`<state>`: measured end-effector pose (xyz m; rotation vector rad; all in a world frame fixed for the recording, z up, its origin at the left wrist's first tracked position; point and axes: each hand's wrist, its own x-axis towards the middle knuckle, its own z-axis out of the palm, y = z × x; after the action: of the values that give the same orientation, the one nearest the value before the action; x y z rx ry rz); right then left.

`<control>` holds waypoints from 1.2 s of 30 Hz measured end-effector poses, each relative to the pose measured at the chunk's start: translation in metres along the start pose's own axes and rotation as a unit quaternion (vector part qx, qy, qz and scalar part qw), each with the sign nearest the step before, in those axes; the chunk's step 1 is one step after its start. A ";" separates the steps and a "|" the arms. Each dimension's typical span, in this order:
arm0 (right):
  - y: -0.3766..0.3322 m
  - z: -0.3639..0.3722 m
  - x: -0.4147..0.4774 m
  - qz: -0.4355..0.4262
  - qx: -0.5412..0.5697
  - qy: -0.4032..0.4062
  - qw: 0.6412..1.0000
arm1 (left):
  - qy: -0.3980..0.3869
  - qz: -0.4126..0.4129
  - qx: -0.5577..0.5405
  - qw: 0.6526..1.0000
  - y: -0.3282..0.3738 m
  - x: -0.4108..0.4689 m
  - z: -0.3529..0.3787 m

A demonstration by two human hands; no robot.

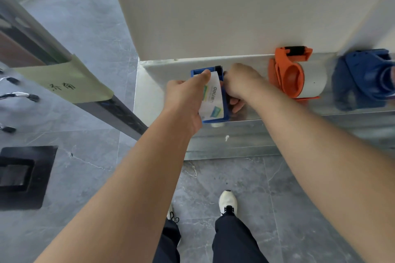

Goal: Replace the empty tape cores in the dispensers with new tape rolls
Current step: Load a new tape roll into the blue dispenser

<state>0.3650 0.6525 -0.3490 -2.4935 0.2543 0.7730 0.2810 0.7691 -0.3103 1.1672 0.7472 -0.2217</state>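
1. Dispensers, three of them: a blue dispenser between the hands, an orange dispenser to its right, and a second blue dispenser at the far right edge.
2. Tape rolls, two: a labelled roll in the held one, a white roll in the orange.
3. Hands, two: left hand with its thumb on the labelled roll, right hand gripping the blue dispenser.
4. White shoes, two.
5. One green note, one black floor box.

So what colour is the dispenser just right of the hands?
Orange dispenser, shown in the head view.
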 end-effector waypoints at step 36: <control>0.023 -0.045 -0.102 -0.146 0.382 -0.006 0.913 | 0.132 0.103 0.149 0.975 0.017 -0.041 0.041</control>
<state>0.2960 0.6121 -0.2685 -1.7259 0.1348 0.4406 0.2766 0.7305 -0.2632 1.5712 0.8356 -0.0019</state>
